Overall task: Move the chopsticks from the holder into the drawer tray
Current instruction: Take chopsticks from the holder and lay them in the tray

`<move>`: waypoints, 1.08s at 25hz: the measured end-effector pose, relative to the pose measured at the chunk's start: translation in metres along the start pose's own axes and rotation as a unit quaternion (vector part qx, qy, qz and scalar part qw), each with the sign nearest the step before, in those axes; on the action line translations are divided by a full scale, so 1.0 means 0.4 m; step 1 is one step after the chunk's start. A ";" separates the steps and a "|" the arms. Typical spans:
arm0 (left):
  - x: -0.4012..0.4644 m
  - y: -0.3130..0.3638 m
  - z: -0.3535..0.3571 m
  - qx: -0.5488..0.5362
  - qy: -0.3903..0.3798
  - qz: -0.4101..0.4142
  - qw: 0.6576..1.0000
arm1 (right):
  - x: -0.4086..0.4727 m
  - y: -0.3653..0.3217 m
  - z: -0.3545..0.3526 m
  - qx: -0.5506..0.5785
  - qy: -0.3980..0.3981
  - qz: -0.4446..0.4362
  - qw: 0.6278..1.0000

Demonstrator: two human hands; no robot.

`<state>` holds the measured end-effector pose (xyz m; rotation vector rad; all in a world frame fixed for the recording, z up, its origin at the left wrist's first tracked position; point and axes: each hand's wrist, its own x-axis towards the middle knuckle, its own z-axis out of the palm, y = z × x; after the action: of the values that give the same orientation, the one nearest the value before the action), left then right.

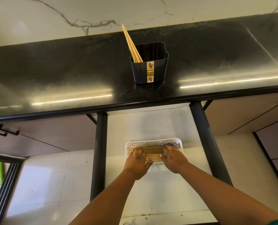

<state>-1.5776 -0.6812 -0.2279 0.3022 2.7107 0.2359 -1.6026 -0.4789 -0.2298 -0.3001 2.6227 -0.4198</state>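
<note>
A dark square holder stands on the black counter with a few wooden chopsticks leaning out to its upper left. Below, in the open white drawer, a white tray holds several chopsticks lying side by side. My left hand rests flat on their left ends, fingers spread. My right hand lies flat on their right ends. Neither hand grips anything.
The black countertop overhangs the drawer's back. Dark drawer rails run along both sides. Closed cabinet fronts with black handles flank the drawer. White floor tiles show below at left.
</note>
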 end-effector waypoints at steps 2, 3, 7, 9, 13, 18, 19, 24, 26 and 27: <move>-0.001 -0.003 0.000 0.001 0.012 0.005 1.000 | -0.006 -0.001 0.003 0.048 -0.008 0.005 0.999; 0.002 -0.006 0.001 0.004 0.000 0.000 1.000 | -0.006 -0.001 0.004 0.062 -0.024 0.006 0.998; 0.010 -0.013 0.003 0.013 -0.036 -0.038 0.999 | 0.001 -0.009 0.010 0.018 -0.009 -0.013 1.000; 0.002 -0.007 0.003 0.018 -0.021 -0.040 0.999 | -0.007 -0.013 0.020 0.020 0.036 -0.016 0.999; -0.021 0.006 0.006 0.024 0.029 -0.040 0.998 | -0.025 -0.020 0.026 -0.022 0.072 -0.014 0.997; -0.033 -0.002 -0.001 0.027 0.046 -0.035 0.998 | -0.030 -0.042 0.004 -0.060 0.077 0.010 0.995; -0.037 -0.004 0.000 0.017 0.050 -0.025 0.998 | -0.033 -0.040 0.006 -0.060 0.087 0.005 0.994; -0.051 0.006 0.026 -0.013 0.032 -0.014 0.999 | -0.064 -0.028 0.044 -0.013 0.052 -0.043 0.998; -0.042 0.009 0.025 -0.011 0.011 -0.041 0.999 | -0.065 -0.035 0.048 -0.029 0.062 -0.029 0.997; -0.038 0.007 0.023 -0.009 0.005 -0.047 0.999 | -0.060 -0.039 0.048 -0.030 0.071 -0.020 0.997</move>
<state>-1.5599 -0.6813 -0.2299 0.1688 2.7222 0.2344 -1.5705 -0.4914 -0.2308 -0.3547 2.7762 -0.3893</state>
